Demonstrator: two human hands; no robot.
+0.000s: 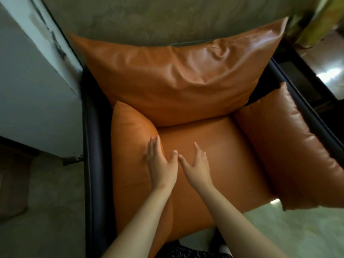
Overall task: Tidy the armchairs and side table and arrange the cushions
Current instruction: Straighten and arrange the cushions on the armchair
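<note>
Lower middle: my left hand (161, 162) flat on the side cushion (130, 138), right hand (198, 165) flat on the seat (229, 155), fingers straight. Probably best to press evenly outward.

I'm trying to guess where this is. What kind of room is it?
Probably a living room or lounge. A dark-framed armchair holds big orange cushions, like the back cushion and the seat cushion, and it stands on a shiny floor.
</note>
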